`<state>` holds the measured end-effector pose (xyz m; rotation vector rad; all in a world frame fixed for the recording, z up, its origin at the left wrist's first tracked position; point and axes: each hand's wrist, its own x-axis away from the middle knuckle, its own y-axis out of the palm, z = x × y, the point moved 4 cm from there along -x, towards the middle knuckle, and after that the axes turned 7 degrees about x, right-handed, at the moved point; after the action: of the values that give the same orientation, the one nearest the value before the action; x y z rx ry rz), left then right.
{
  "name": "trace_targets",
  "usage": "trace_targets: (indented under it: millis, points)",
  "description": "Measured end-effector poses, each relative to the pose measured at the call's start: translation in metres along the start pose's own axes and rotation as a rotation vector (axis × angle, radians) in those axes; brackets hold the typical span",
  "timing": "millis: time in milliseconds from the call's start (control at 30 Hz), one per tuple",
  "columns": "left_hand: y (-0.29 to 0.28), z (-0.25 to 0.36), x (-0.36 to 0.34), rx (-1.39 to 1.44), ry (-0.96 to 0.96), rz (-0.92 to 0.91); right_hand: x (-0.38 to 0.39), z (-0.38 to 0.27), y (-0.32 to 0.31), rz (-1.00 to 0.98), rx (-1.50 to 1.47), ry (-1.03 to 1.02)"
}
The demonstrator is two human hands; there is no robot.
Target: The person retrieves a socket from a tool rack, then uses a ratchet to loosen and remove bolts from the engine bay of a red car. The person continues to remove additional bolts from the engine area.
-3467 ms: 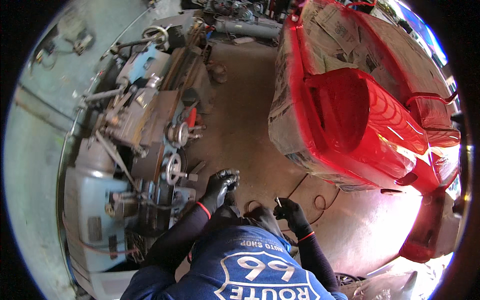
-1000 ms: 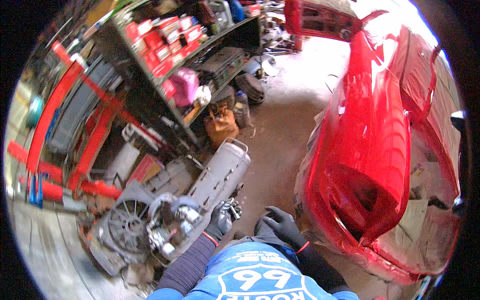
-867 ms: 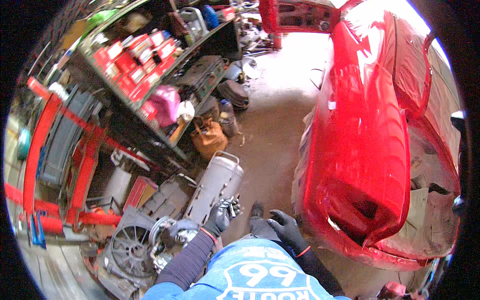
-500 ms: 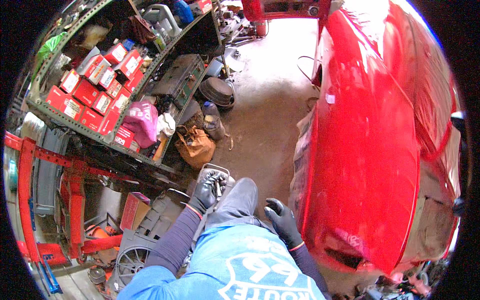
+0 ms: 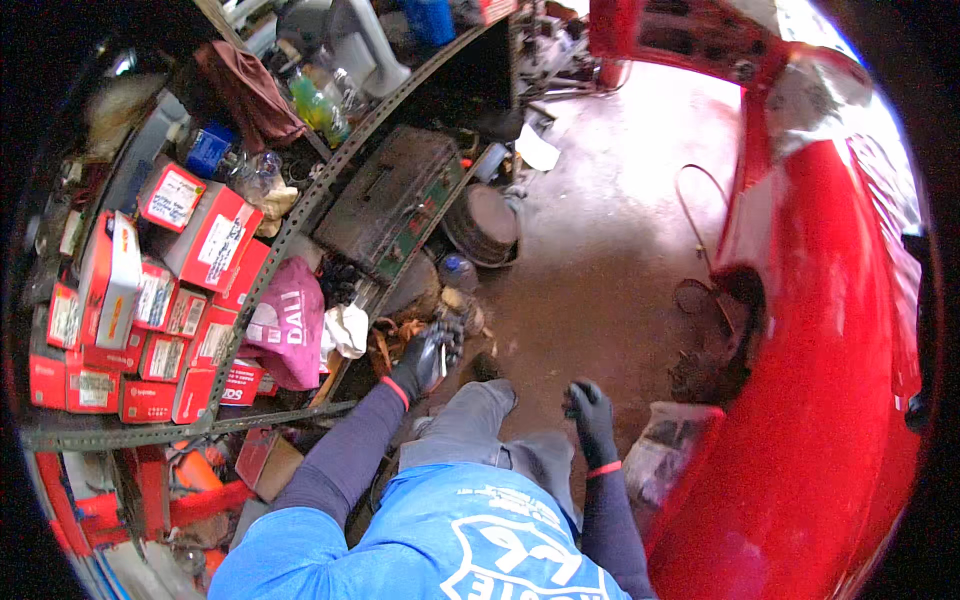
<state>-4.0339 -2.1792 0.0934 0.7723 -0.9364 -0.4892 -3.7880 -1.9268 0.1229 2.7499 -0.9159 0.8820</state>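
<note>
My left hand (image 5: 425, 362), in a black glove, is closed round a small, pale, slim metal piece (image 5: 442, 360); its exact kind cannot be made out. That hand is in front of my left thigh, nearest to an orange-brown bag (image 5: 385, 345) beside the shelf, which it partly hides. On the other side, my gloved right hand (image 5: 590, 420) hangs near my right leg with its fingers loosely curled, and nothing shows in it. It is apart from the red car body (image 5: 800, 400) to its right.
A metal shelf (image 5: 265, 235) with red-and-white boxes (image 5: 215, 240) and a pink bag (image 5: 290, 330) runs along my left. Lower on it lies a dark metal toolbox (image 5: 385, 195). Round pans (image 5: 480, 225) and a bottle (image 5: 458, 272) stand at the floor's edge. A thin cable loop (image 5: 690, 200) lies ahead right.
I have moved forward, and my view has shifted so the shelf and boxes appear closer. My left hand still grips the pale metal piece. My right hand's fingers have curled more.
</note>
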Motion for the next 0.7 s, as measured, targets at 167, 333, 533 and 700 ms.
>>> trace_targets:
  millis: [167,333,533,700]
  points:
    - [-0.016,0.1,-0.063,-0.32,0.253,0.323,-0.189,-0.085,0.113,-0.245,0.426,-0.423]
    - [-0.046,0.158,-0.099,-0.205,0.416,0.713,-0.345,-0.138,0.297,-0.446,0.51,-0.614]
    - [-0.074,0.178,-0.146,-0.012,0.497,0.991,-0.42,-0.114,0.406,-0.397,0.342,-0.43]
    - [-0.067,0.194,-0.218,-0.002,0.531,0.701,-0.459,-0.113,0.404,-0.726,0.1,-0.306]
